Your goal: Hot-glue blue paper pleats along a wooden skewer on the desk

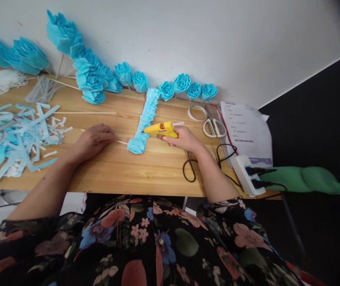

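My left hand is closed on a thin wooden stick. At the stick's right end a small roll of blue paper petals is wound, and from it a pleated blue paper strip stretches across the table toward the wall. My right hand grips a yellow glue gun, whose nozzle points left at the strip, just above the roll. I cannot tell whether the nozzle touches the paper. A clear glue stick pokes out of the gun's back.
Finished blue paper flowers line the wall. Paper scraps cover the left side. A tape roll, scissors, printed sheets and a power strip sit on the right. A black cord loops beside my right forearm.
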Demonstrator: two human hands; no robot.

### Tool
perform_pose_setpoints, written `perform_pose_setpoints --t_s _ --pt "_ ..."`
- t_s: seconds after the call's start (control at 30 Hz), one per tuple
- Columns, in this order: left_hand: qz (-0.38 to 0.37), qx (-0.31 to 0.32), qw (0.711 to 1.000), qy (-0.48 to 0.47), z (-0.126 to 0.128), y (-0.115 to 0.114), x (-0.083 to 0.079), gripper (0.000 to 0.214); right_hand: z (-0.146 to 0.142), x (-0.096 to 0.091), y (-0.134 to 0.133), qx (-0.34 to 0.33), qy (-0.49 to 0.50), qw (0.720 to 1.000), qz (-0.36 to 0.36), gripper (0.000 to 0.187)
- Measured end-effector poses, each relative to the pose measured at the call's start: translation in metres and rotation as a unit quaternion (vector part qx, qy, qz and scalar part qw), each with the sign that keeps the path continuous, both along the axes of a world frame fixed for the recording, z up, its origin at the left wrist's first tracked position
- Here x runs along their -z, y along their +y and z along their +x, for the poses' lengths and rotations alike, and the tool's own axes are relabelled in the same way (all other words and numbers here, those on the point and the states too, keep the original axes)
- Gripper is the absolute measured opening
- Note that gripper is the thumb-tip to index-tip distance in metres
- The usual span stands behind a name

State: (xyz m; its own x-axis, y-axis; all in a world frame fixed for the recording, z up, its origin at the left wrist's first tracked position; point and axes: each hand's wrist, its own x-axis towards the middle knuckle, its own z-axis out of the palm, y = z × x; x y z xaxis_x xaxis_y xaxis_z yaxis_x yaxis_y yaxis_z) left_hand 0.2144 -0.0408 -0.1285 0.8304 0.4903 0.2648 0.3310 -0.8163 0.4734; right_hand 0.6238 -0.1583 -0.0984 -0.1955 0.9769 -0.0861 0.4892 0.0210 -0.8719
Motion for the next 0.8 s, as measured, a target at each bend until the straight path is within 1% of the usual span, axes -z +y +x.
perform_pose_setpoints --t_s 0.13,0.27,0.43,0.53,0.7,0.8 --pt "0.0 -0.01 1.0 -0.013 0.0014 -0.0025 -0.0014 0.039 -0.0008 -0.0013 0.0004 -0.006 0.0 1.0 0.008 0.046" --pt "-0.006 -0.013 1.0 -0.026 0.0043 -0.0048 -0.002 0.034 -0.0014 -0.0026 0.0 -0.005 0.006 1.0 -0.003 0.05" --pt "-0.009 -0.049 0.998 -0.027 0.0051 -0.0062 -0.002 0.026 -0.0024 -0.0038 -0.0003 0.0 0.007 1.0 -0.011 0.049" --pt "-0.007 -0.043 0.999 -0.02 0.0049 -0.0064 -0.0021 0.028 -0.0024 -0.0044 -0.0005 -0.003 0.009 1.0 -0.008 0.05" --pt "-0.02 -0.027 0.999 -0.042 0.0064 -0.0074 -0.004 0.032 -0.0007 -0.0036 -0.0009 -0.011 -0.005 1.0 0.004 0.041" --pt "-0.022 -0.02 0.999 -0.044 0.0065 -0.008 -0.0065 0.032 -0.0001 -0.0037 -0.0015 -0.018 -0.013 1.0 -0.003 0.037"
